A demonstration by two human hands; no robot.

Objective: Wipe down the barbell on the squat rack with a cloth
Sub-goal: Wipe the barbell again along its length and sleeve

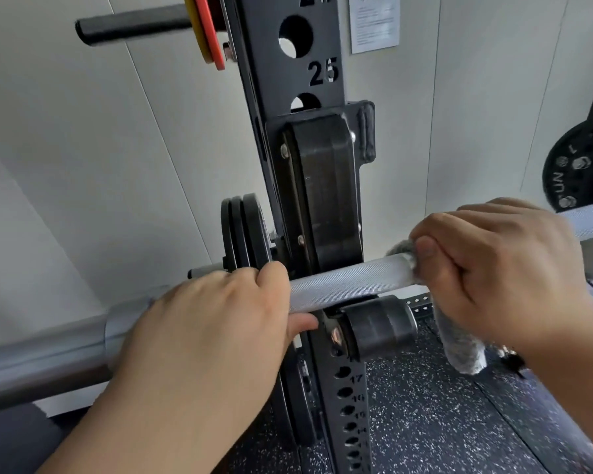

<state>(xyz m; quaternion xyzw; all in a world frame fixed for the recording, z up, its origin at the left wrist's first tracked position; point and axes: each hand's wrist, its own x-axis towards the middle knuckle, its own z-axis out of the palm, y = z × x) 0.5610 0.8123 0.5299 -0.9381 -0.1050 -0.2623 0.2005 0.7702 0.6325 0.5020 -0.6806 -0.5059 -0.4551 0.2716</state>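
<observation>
Bar (343,282) of knurled steel: left hand (202,323) curls fingers (271,271) round it, right hand (500,265) clamps fuzzy grey cloth (463,350) onto it.

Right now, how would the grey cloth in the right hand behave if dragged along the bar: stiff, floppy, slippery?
Probably floppy: the grey cloth hangs limp below the right hand. Likely light, since curled fingers alone carry it. It may catch rather than slide, as the barbell is knurled there.
</observation>
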